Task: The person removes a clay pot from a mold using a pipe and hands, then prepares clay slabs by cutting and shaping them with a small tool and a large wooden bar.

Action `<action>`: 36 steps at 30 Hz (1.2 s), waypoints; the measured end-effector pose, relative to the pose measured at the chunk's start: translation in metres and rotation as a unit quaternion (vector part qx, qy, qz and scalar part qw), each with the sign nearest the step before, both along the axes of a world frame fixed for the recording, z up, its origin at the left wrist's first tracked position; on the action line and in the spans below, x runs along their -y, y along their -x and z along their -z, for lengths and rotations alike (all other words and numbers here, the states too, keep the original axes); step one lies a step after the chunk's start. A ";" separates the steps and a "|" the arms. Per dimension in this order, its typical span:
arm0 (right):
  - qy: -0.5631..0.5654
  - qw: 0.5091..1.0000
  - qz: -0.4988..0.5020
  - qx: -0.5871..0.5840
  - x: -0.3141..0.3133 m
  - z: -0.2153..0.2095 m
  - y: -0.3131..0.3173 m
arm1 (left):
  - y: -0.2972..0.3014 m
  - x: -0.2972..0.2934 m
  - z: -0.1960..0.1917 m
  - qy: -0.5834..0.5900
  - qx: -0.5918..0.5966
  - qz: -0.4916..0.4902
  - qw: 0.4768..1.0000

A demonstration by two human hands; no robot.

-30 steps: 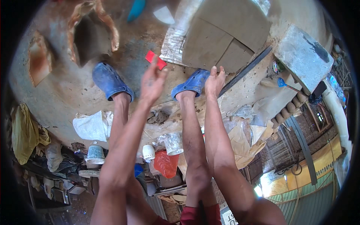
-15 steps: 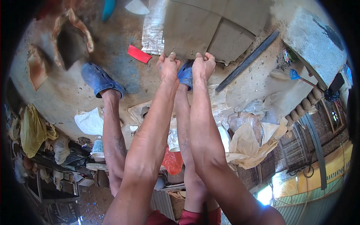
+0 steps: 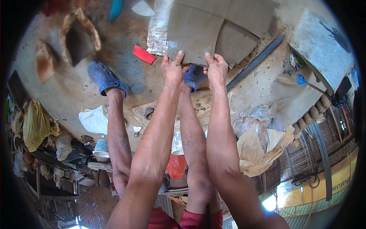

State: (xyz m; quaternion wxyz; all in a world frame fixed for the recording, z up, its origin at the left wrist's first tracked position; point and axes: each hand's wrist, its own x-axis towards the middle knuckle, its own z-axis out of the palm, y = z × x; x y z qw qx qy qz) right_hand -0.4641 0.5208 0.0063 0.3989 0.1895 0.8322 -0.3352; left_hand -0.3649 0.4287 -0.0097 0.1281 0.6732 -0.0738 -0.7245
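Note:
A flat grey-brown slab, apparently of wet clay, lies on the floor at the far middle, over a whitish woven sheet. My left hand grips its near edge, thumb laid on top and fingers curled beneath. A little to the right, my right hand holds the same edge in the same way. Another grey slab piece lies alongside on the right, partly covered. A dark straight bar rests slantwise to the right of my right hand.
My feet wear blue clogs. Left of the slab lie a red strip and an arch-shaped clay piece. To the right are a pale stone-like block, a brush and crumpled brown paper.
My thumbs have come up onto the slab's top face, where before both hands were bunched at its edge. My right hand sits slightly farther right, and the view has shifted a little.

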 end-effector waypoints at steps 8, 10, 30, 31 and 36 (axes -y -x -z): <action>-0.029 0.998 -0.051 -0.031 0.030 -0.093 0.009 | 0.005 0.032 -0.095 0.031 0.014 0.029 0.999; -0.033 0.997 -0.056 -0.037 0.030 -0.114 0.003 | -0.002 0.035 -0.122 0.020 0.020 0.009 1.000; -0.061 0.867 -0.442 -0.221 0.185 -0.407 -0.216 | -0.226 0.145 -0.293 0.093 -0.020 0.392 0.915; -0.048 0.858 -0.460 -0.224 0.194 -0.414 -0.219 | -0.211 0.157 -0.288 0.094 -0.113 0.325 0.934; 0.096 0.886 -0.425 -0.160 0.238 -0.443 -0.224 | -0.217 0.191 -0.281 -0.156 -0.244 0.110 0.951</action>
